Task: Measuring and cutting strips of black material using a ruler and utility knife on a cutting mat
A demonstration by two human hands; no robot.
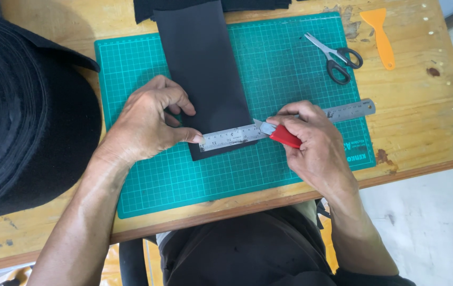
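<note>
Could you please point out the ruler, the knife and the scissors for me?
ruler (231, 136), head view, on its bare middle.
knife (284, 137), head view, on its red handle.
scissors (337, 57), head view, near the pivot.
</note>
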